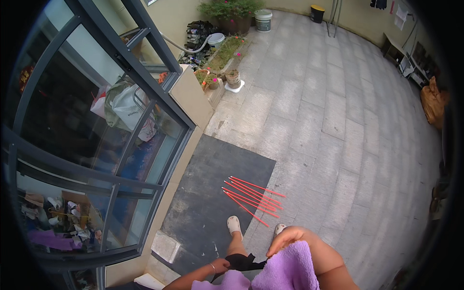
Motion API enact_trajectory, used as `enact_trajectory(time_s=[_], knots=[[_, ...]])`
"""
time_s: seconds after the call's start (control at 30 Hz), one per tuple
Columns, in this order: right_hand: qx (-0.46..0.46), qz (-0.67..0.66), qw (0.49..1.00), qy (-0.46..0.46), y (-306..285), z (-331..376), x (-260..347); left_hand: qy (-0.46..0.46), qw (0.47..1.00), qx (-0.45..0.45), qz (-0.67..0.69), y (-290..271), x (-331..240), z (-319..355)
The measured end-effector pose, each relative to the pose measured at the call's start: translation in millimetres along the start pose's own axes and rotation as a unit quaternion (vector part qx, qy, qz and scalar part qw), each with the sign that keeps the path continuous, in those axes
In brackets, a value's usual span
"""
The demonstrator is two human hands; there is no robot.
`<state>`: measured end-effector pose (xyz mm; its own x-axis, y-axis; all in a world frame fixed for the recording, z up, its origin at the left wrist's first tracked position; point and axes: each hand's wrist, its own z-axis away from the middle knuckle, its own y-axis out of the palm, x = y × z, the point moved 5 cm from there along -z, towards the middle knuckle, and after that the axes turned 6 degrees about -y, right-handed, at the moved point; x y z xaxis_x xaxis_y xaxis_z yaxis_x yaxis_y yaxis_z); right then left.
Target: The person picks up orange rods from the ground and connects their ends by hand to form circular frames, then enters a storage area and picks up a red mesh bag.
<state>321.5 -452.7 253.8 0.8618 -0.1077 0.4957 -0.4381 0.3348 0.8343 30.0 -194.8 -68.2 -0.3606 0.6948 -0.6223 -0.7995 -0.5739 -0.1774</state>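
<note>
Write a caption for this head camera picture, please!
Both hands grip black cloth above red sticks.

I look down on an outdoor courtyard paved in pale grey stone slabs (338, 116), lit by flat daylight. At nine o'clock a dark-framed glass door (96, 159) shows clutter and bags behind its panes. A dark rubber mat (217, 193) lies at six o'clock, with thin red sticks (251, 195) scattered across its right edge onto the paving. Toward twelve o'clock a beige wall (179, 17) backs potted plants (231, 9), a white bucket (263, 20) and a flower bed (222, 55). At two o'clock stands a low shelf (394, 50), with a brown sack (433, 104) nearby.
</note>
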Motion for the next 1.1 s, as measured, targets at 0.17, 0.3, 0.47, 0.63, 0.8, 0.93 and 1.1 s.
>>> enact_trajectory(time_s=[0.17, 0.3, 0.47, 0.63, 0.8, 0.93, 1.1], knots=[[-0.357, 0.535, 0.764, 0.057, -192.7, -25.0, -99.2, -0.198, 0.841, 0.155, 0.480, -15.0, -1.8, 59.0], [-0.282, 0.487, 0.791, 0.239, -249.8, -8.6, -193.1, -0.241, 0.817, 0.344, 0.395, 1.1, -8.3, 75.4], [-0.350, 0.556, 0.725, 0.209, -316.2, -18.0, -235.0, -0.138, 0.907, 0.391, -0.072, 45.8, 46.0, 21.3], [-0.414, 0.382, 0.815, 0.139, -390.7, -53.6, -238.9, -0.305, 0.951, -0.012, -0.042, -51.2, 57.0, -60.4], [-0.531, 0.115, 0.837, 0.060, -454.1, -93.5, -234.5, -0.239, 0.966, -0.069, -0.077, -1.5, 53.8, -114.8], [-0.573, 0.130, 0.807, 0.054, -505.0, -106.8, -256.8, -0.235, 0.961, -0.103, -0.102, -7.8, 40.2, -125.1], [-0.600, 0.111, 0.786, 0.100, -550.1, -122.1, -309.3, -0.205, 0.968, -0.112, -0.090, -16.0, 52.9, -128.8]])
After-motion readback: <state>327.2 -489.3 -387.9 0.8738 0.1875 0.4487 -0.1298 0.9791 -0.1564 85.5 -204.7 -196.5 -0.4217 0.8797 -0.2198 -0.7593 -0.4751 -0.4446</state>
